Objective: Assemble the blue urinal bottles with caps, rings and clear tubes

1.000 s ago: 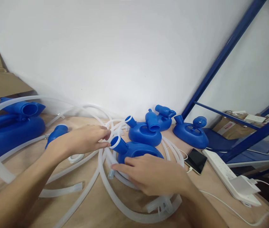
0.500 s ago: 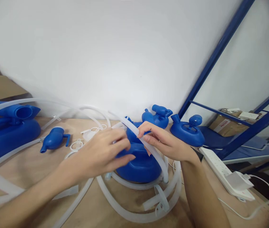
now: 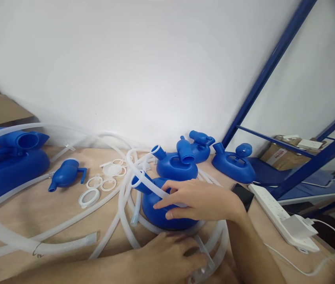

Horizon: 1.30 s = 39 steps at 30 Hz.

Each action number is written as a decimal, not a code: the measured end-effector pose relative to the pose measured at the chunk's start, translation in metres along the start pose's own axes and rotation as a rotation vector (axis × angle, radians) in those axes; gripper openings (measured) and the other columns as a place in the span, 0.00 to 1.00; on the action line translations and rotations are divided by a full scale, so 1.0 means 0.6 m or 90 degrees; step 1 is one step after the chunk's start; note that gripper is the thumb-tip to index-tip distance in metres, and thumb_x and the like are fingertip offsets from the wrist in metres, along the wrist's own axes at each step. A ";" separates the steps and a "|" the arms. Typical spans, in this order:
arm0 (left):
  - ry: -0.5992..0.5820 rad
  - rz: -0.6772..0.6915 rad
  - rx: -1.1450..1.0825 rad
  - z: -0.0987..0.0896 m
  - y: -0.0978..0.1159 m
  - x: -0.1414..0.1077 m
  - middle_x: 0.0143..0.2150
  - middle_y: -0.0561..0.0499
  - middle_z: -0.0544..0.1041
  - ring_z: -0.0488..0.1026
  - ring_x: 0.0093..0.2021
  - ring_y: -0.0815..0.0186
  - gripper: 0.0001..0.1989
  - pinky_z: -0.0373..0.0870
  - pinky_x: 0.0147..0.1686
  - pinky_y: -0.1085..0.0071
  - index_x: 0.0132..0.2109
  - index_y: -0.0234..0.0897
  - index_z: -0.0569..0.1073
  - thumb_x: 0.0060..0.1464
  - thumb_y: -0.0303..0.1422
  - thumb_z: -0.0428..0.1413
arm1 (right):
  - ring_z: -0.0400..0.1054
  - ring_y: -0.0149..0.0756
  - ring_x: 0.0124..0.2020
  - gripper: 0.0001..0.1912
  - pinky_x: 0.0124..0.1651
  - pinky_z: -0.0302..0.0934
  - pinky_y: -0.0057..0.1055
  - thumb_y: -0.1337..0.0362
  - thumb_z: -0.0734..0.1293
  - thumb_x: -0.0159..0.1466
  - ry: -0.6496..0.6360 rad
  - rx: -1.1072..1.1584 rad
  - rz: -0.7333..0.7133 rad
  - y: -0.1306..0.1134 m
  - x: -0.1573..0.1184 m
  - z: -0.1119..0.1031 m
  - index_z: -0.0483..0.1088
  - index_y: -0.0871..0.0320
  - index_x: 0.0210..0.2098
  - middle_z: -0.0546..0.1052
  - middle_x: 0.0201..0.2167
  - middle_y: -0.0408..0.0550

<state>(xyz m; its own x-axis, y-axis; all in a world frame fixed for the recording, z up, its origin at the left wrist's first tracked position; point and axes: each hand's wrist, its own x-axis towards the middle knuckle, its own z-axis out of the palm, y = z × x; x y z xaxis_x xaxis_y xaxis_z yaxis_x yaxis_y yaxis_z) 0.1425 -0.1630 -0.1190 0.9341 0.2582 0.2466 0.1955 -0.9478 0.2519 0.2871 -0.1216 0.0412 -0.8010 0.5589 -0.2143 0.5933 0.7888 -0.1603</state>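
Person's bare right hand [image 3: 201,197] palm down, wrist bent, fingers [image 3: 181,213] parted, pointing leftward. Bare left hand [image 3: 167,254] lower, nearer body, back upward; left forearm [image 3: 87,270] nearly level.

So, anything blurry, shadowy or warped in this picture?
Head view: the left hand looks slightly smeared, while the power strip looks crisper. Head view: soft shadows fall on the tabletop; the blue rack post slants, perhaps partly lens distortion or camera tilt.
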 end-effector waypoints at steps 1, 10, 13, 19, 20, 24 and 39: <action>-0.016 0.010 -0.011 -0.005 -0.001 0.002 0.49 0.47 0.84 0.83 0.47 0.55 0.16 0.83 0.41 0.59 0.58 0.54 0.74 0.67 0.44 0.51 | 0.73 0.36 0.39 0.18 0.36 0.61 0.30 0.53 0.65 0.74 -0.017 -0.010 -0.010 -0.002 0.002 0.001 0.75 0.41 0.62 0.76 0.51 0.48; 0.166 -0.007 -0.232 -0.109 0.027 -0.019 0.49 0.47 0.83 0.81 0.42 0.64 0.08 0.80 0.45 0.68 0.45 0.45 0.77 0.69 0.40 0.54 | 0.73 0.38 0.53 0.23 0.53 0.68 0.32 0.57 0.54 0.79 -0.107 0.145 -0.131 -0.003 0.021 -0.009 0.72 0.48 0.66 0.78 0.56 0.52; 0.341 0.042 -0.264 -0.137 0.039 -0.028 0.45 0.46 0.83 0.81 0.39 0.66 0.09 0.78 0.44 0.71 0.45 0.42 0.77 0.71 0.37 0.53 | 0.56 0.42 0.73 0.27 0.68 0.60 0.36 0.52 0.52 0.79 -0.090 0.264 -0.162 0.019 0.007 -0.019 0.74 0.57 0.63 0.66 0.71 0.54; 0.570 -0.114 -0.492 -0.200 0.019 -0.034 0.37 0.47 0.83 0.79 0.33 0.67 0.09 0.79 0.35 0.73 0.42 0.38 0.78 0.70 0.34 0.55 | 0.75 0.49 0.55 0.50 0.62 0.65 0.43 0.29 0.44 0.69 -0.062 0.434 -0.228 0.093 -0.064 -0.030 0.78 0.64 0.49 0.79 0.52 0.64; 0.605 -0.157 -0.545 -0.211 0.008 -0.035 0.37 0.48 0.83 0.78 0.32 0.68 0.10 0.78 0.33 0.74 0.41 0.37 0.78 0.70 0.37 0.56 | 0.78 0.46 0.44 0.49 0.54 0.69 0.40 0.27 0.47 0.67 -0.070 0.455 -0.205 0.103 -0.080 -0.031 0.77 0.64 0.49 0.82 0.41 0.59; 0.779 -0.200 -0.683 -0.262 -0.050 -0.047 0.38 0.51 0.83 0.78 0.31 0.69 0.12 0.77 0.30 0.76 0.37 0.38 0.76 0.62 0.42 0.65 | 0.67 0.35 0.27 0.30 0.30 0.60 0.29 0.35 0.70 0.62 0.117 0.318 0.147 0.134 -0.139 -0.035 0.75 0.57 0.41 0.73 0.26 0.42; 0.614 -0.093 -0.927 -0.309 -0.081 -0.085 0.49 0.50 0.82 0.82 0.37 0.60 0.12 0.83 0.34 0.63 0.36 0.43 0.71 0.63 0.43 0.62 | 0.71 0.49 0.56 0.27 0.59 0.65 0.48 0.42 0.55 0.72 0.889 0.213 0.375 0.263 -0.008 0.020 0.66 0.53 0.59 0.77 0.51 0.55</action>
<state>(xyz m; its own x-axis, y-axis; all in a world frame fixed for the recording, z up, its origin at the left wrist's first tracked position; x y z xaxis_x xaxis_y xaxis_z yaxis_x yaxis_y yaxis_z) 0.0300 -0.0957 0.0294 0.3338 0.8391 0.4297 -0.6539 -0.1222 0.7466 0.3855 -0.0026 0.0053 0.2211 0.6952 0.6840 0.6780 0.3945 -0.6202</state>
